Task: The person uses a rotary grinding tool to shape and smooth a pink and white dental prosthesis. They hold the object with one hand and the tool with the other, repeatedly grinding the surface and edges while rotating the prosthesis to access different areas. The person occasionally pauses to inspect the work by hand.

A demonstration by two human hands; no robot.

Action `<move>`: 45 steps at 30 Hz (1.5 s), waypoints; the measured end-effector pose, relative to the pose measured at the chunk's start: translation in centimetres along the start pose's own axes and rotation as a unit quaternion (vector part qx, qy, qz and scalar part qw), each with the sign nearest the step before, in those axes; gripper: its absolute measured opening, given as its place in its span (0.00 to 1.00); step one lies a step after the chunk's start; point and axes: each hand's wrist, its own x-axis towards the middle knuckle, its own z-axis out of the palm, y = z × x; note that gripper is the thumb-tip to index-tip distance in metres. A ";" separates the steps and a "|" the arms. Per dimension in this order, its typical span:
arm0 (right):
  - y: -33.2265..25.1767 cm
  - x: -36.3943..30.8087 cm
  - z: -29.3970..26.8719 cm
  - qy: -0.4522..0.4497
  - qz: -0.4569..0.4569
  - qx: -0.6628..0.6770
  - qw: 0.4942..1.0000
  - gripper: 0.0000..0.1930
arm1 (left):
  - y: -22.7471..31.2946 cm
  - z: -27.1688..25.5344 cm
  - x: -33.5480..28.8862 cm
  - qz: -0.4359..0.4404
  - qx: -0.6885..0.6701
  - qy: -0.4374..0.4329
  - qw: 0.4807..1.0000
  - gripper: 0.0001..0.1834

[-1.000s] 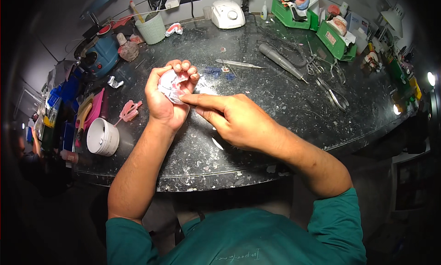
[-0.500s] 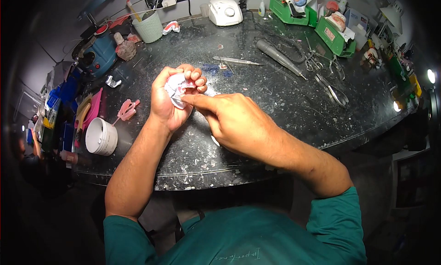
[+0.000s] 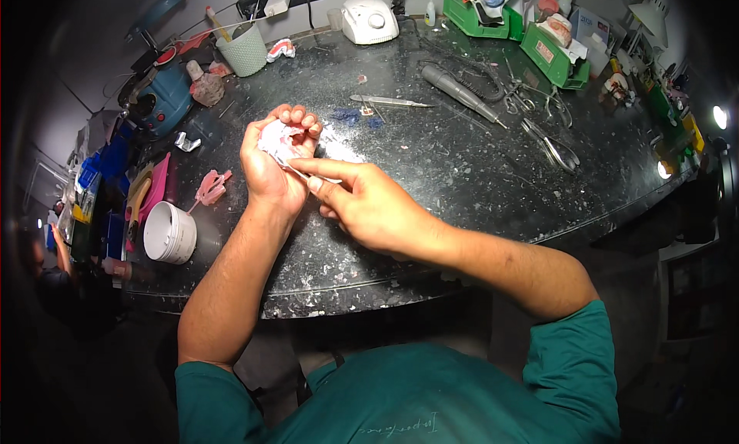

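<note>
My left hand [image 3: 271, 178] is curled around a white plaster dental cast [image 3: 272, 140] with some pink on it, its fingers wrapped over the far side. My right hand [image 3: 377, 209] pinches a thin, slender tool [image 3: 299, 172], most of which is hidden by the fingers. Its tip meets the near edge of the cast, with my index finger stretched along it. What kind of tool it is, I cannot make out. Beyond the hands, a metal scalpel-like handle [image 3: 392, 101] lies on the dark, stained bench [image 3: 462, 190].
A white tub [image 3: 171, 233] and a pink piece [image 3: 212, 187] stand left of my forearm. Farther right lie a grey handpiece [image 3: 462, 94] and metal pliers [image 3: 550, 148]. A white control box [image 3: 369, 21] and green bins [image 3: 550, 58] line the back.
Both hands and the cast have shifted slightly left. My right hand has drawn lower on the cast, and the thin tool between its fingers now shows. The whole view has moved a little.
</note>
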 end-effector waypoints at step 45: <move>-3.1 1.9 -7.3 0.161 -0.542 -0.286 0.774 0.15 | 0.7 3.3 -1.8 0.244 0.461 -0.071 0.850 0.23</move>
